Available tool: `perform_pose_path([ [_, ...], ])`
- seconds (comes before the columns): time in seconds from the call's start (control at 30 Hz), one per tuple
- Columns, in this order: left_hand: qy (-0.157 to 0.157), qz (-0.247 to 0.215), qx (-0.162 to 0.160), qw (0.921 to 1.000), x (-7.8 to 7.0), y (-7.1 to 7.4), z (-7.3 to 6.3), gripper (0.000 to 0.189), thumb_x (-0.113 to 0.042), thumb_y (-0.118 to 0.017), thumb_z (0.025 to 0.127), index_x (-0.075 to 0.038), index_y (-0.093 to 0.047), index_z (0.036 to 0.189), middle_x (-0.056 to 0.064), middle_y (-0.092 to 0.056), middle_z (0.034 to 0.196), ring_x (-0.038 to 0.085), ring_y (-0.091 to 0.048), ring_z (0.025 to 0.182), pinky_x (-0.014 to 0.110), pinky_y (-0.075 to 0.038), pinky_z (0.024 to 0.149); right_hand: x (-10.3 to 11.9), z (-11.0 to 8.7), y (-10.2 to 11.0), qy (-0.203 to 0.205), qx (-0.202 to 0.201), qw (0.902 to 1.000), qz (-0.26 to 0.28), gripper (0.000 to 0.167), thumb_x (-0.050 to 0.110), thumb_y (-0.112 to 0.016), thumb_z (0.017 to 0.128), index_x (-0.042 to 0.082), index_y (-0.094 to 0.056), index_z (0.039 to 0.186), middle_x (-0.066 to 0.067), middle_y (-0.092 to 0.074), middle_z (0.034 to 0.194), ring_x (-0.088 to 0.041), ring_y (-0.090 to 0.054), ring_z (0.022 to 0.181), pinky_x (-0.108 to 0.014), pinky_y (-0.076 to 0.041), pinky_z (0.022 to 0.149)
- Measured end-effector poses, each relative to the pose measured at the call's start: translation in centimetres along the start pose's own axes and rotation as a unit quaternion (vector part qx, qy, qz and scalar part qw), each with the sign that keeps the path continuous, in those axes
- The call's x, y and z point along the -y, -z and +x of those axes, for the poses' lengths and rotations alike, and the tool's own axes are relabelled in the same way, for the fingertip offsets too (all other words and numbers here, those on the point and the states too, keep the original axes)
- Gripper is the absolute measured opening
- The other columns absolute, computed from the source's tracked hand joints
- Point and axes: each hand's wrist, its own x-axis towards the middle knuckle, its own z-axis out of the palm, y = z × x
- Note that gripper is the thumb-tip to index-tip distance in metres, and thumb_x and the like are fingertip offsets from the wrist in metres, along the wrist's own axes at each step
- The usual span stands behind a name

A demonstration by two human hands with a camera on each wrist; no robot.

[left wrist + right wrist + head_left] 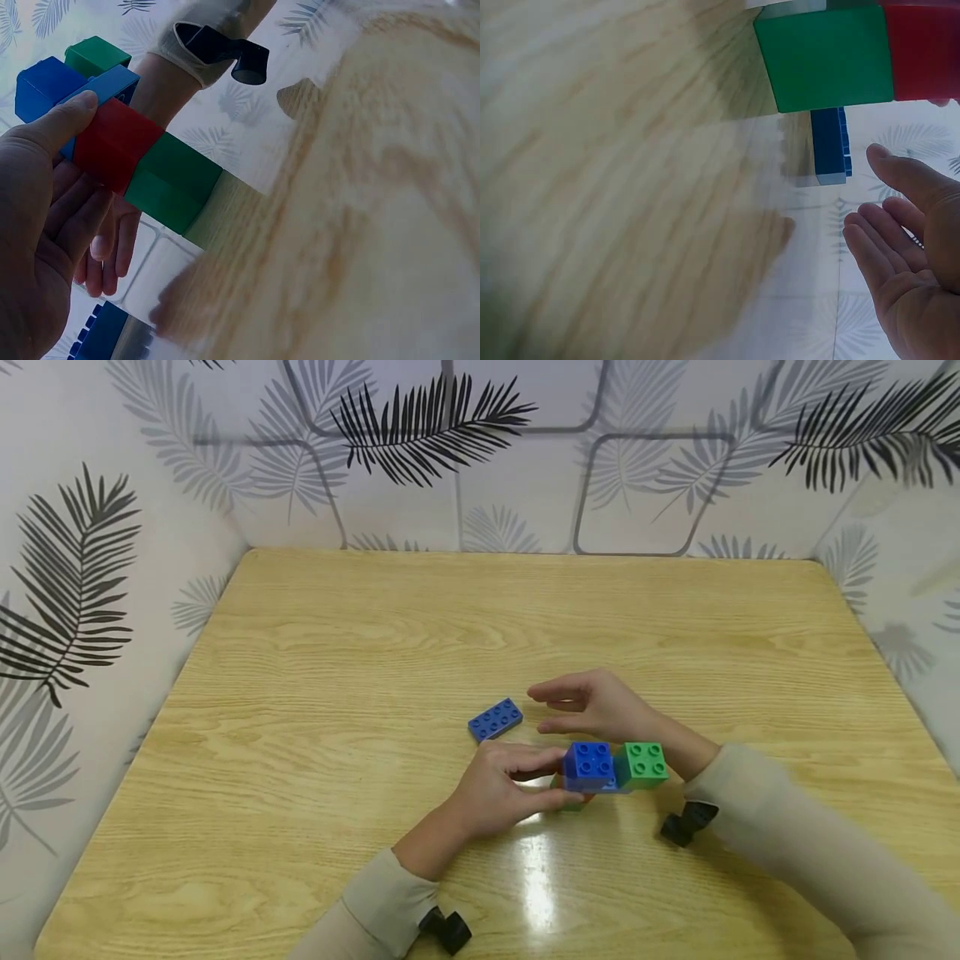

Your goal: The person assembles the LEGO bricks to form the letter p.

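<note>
My left hand holds a stack of toy building bricks between thumb and fingers. At the stack's foot is a green brick, with a red brick above it. A blue connecting brick crosses the red one. On top, a blue cube brick and a green cube brick sit side by side, studs up. My right hand is behind the stack with loosely extended fingers and holds nothing. Left of its fingertips, a blue eight-stud brick lies on the table.
The wood-grain table has a glossy surface with a bright reflection in front of the stack. A leaf-patterned white wall covering borders the table at the back and sides. Black wrist cameras hang under both beige sleeves.
</note>
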Motion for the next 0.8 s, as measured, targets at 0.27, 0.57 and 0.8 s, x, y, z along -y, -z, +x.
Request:
perform_pose_path([
  [0.27,-0.009,0.02,-0.008,0.9997,-0.2,0.1,0.1,0.039,-0.003,-0.087,0.074,0.005,-0.074,0.11,0.014,-0.076,0.104,0.021,-0.075,0.096,0.02,-0.06,0.085,0.3,1.2,-0.8,-0.014,0.002,0.9997,-0.018,0.049,0.015,-0.081,0.085,0.002,-0.065,0.13,-0.013,-0.066,0.133,-0.03,-0.062,0.125,-0.04,-0.055,0.102],
  [0.57,0.006,-0.009,0.001,0.9999,0.1,-0.1,0.0,0.036,-0.002,-0.084,0.078,0.006,-0.073,0.111,0.015,-0.075,0.108,0.018,-0.074,0.099,0.023,-0.061,0.084,-0.1,2.3,-1.1,-0.012,0.008,0.9997,-0.017,0.051,0.012,-0.081,0.084,0.002,-0.064,0.131,-0.013,-0.064,0.135,-0.028,-0.061,0.127,-0.038,-0.054,0.103],
  [0.8,-0.01,-0.003,0.001,1.0,0.2,0.0,0.0,0.035,-0.003,-0.084,0.078,0.005,-0.074,0.111,0.014,-0.076,0.107,0.017,-0.074,0.099,0.023,-0.061,0.084,-0.2,3.1,-1.2,-0.007,0.033,0.9994,-0.01,0.055,0.01,-0.083,0.082,0.001,-0.063,0.132,-0.014,-0.063,0.137,-0.029,-0.059,0.128,-0.039,-0.052,0.105],
])
